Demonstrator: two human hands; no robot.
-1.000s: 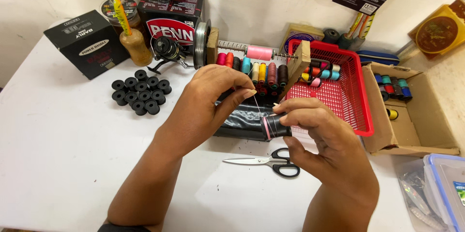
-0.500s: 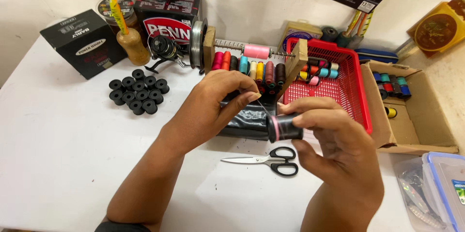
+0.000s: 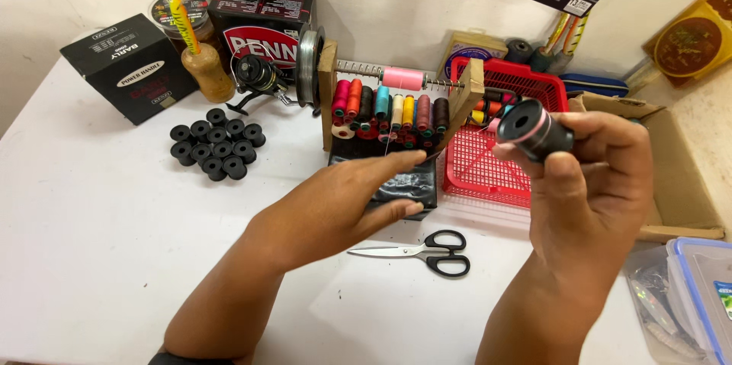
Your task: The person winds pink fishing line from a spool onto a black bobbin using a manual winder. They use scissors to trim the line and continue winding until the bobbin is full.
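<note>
My right hand holds a small black spool with a pink band of thread, raised at the right above the red basket. My left hand lies lower at the centre, fingers stretched out flat and apart, holding nothing, just in front of the wooden thread rack with its row of coloured spools and a pink spool on a rod. A thin thread seems to run from the rack down toward my left fingers. Black-handled scissors lie on the white table below both hands.
A cluster of empty black spools sits at the left. Behind it stand a black box, a wooden holder, a fishing reel and a black and red box. An open cardboard box and a clear plastic tub are at the right.
My right hand lifted the black spool up and to the right, away from the left hand. My left fingers let go of their pinch at the spool and spread out flat.
</note>
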